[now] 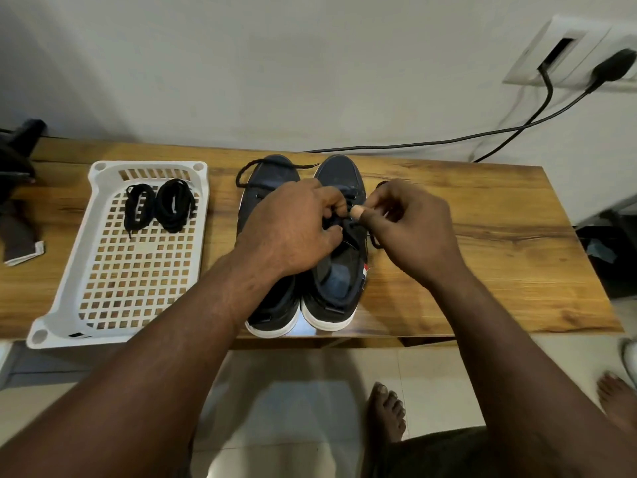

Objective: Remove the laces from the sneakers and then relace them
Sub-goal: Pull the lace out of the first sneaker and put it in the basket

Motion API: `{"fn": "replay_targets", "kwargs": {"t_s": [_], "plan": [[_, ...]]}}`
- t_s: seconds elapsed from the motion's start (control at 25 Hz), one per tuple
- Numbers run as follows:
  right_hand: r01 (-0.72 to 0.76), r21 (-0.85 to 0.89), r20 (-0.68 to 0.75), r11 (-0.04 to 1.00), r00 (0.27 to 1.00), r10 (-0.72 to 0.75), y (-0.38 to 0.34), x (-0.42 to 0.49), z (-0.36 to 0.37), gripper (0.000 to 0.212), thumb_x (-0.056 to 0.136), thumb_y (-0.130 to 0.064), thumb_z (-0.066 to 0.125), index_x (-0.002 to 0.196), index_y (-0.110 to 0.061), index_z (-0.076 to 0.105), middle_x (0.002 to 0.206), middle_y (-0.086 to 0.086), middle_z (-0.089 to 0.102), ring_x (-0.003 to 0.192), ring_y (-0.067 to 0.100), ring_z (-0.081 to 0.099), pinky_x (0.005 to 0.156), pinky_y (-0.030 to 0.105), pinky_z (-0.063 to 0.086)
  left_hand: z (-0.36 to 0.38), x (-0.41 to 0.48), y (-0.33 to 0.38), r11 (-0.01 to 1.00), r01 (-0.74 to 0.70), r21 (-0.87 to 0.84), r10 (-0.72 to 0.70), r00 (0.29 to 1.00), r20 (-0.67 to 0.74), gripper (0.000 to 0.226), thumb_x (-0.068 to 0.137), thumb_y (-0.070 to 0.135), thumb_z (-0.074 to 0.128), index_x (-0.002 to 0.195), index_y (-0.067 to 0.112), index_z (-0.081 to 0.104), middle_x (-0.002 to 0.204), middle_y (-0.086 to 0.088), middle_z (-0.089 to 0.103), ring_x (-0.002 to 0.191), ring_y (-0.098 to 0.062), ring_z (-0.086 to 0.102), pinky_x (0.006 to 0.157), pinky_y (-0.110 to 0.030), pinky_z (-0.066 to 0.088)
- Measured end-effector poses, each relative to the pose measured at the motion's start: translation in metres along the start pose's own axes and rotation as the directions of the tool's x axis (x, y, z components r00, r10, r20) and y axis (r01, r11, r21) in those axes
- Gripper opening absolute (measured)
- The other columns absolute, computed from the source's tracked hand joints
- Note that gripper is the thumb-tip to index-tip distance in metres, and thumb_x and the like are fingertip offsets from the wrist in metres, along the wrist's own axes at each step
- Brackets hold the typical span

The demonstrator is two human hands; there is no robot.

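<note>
Two dark navy sneakers with white soles stand side by side on the wooden table, toes pointing away from me: the left sneaker (272, 177) and the right sneaker (339, 270). My left hand (293, 229) and my right hand (410, 225) meet over the right sneaker's eyelets, each pinching a stretch of its black lace (374, 241). A loose end of black lace (251, 167) loops across the left sneaker's toe. My hands hide most of the lacing.
A white perforated plastic basket (113, 288) sits to the left with two bundled black laces (160, 205) in it. Dark objects (17, 188) lie at the table's far left. Black cables (482, 136) run from a wall socket. My bare feet show below the table's front edge.
</note>
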State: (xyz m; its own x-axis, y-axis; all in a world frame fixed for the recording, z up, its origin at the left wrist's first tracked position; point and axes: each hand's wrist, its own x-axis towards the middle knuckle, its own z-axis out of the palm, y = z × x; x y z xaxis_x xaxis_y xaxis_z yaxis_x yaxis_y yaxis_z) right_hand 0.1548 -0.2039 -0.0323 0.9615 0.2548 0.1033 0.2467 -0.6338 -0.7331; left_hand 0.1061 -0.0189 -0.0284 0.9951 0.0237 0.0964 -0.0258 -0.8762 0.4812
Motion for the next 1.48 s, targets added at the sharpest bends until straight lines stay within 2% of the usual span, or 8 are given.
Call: {"fn": "replay_targets", "kwargs": {"t_s": [0.16,0.52,0.72,1.0,1.16,1.36,1.44,1.48], "plan": [[-0.001,0.051,0.221,0.999,0.975,-0.011,-0.002,-0.004,0.000,0.026,0.082,-0.032,0.086,0.097,-0.026,0.066,0.084,-0.005,0.068,0.075,0.012,0.066,0.072,0.037,0.059,-0.004,-0.002,0.003,0.999,0.018,0.028,-0.018,1.000,0.007,0.019,0.088,0.038,0.070,0.107,0.039,0.071,0.097,0.015,0.061,0.090,-0.008,0.059,0.072,-0.031,0.046],[-0.096,0.116,0.086,0.989,0.993,0.087,0.004,0.001,0.002,0.017,0.080,-0.015,0.073,0.090,-0.025,0.065,0.079,-0.002,0.069,0.073,0.021,0.072,0.067,0.052,0.062,-0.004,-0.005,0.012,0.991,0.014,0.133,-0.012,1.000,-0.020,0.031,0.095,0.029,0.058,0.124,0.038,0.064,0.101,0.011,0.049,0.096,-0.013,0.046,0.071,-0.032,0.035],[-0.014,0.042,0.103,0.999,0.995,0.010,0.000,-0.003,0.002,0.018,0.082,-0.013,0.077,0.089,-0.025,0.066,0.077,-0.007,0.069,0.070,0.012,0.070,0.064,0.040,0.063,0.006,-0.005,0.015,0.965,-0.024,0.263,0.059,0.990,-0.127,0.022,0.094,0.045,0.070,0.110,0.029,0.069,0.112,0.005,0.060,0.108,-0.020,0.050,0.072,-0.032,0.036],[-0.146,0.125,0.070,0.981,0.988,0.138,0.005,0.001,0.006,0.017,0.081,-0.010,0.077,0.087,-0.022,0.066,0.073,0.001,0.070,0.067,0.020,0.073,0.066,0.052,0.063,0.008,0.002,0.007,0.977,0.002,-0.215,-0.035,0.988,-0.147,0.018,0.096,0.015,0.062,0.108,0.027,0.055,0.087,0.013,0.065,0.097,-0.018,0.054,0.076,-0.038,0.046],[-0.158,0.130,0.064,0.979,0.986,0.151,0.003,0.000,0.006,0.015,0.082,-0.010,0.077,0.085,-0.020,0.066,0.071,0.002,0.070,0.065,0.018,0.073,0.067,0.051,0.063,-0.003,0.006,0.003,0.770,0.101,-0.631,-0.165,0.985,-0.043,0.019,0.086,0.034,0.078,0.103,0.025,0.072,0.076,0.011,0.065,0.071,-0.005,0.059,0.070,-0.028,0.049],[-0.189,0.136,0.079,0.973,0.981,0.179,0.000,0.000,0.005,0.014,0.084,-0.008,0.077,0.087,-0.017,0.066,0.072,0.002,0.070,0.062,0.017,0.074,0.066,0.050,0.064,-0.009,0.004,-0.006,1.000,-0.024,0.001,0.024,0.998,-0.062,0.017,0.085,0.049,0.079,0.089,0.033,0.076,0.074,0.020,0.057,0.087,-0.013,0.053,0.076,-0.035,0.046],[-0.191,0.135,0.084,0.972,0.980,0.181,-0.002,0.000,0.005,0.013,0.085,-0.006,0.076,0.089,-0.015,0.067,0.072,0.003,0.071,0.062,0.017,0.074,0.066,0.049,0.064,-0.008,0.006,-0.003,0.964,-0.031,-0.265,-0.009,0.989,-0.147,0.015,0.089,0.044,0.072,0.086,0.029,0.070,0.077,0.015,0.063,0.089,-0.015,0.056,0.080,-0.035,0.047],[-0.192,0.134,0.087,0.972,0.979,0.182,-0.002,-0.001,0.005,0.013,0.085,-0.006,0.076,0.089,-0.015,0.067,0.073,0.003,0.071,0.062,0.017,0.074,0.066,0.049,0.064,-0.011,0.006,0.001,0.814,0.008,-0.581,-0.114,0.983,-0.147,0.014,0.091,0.038,0.069,0.085,0.025,0.067,0.076,0.011,0.066,0.084,-0.015,0.060,0.079,-0.035,0.049]]}}
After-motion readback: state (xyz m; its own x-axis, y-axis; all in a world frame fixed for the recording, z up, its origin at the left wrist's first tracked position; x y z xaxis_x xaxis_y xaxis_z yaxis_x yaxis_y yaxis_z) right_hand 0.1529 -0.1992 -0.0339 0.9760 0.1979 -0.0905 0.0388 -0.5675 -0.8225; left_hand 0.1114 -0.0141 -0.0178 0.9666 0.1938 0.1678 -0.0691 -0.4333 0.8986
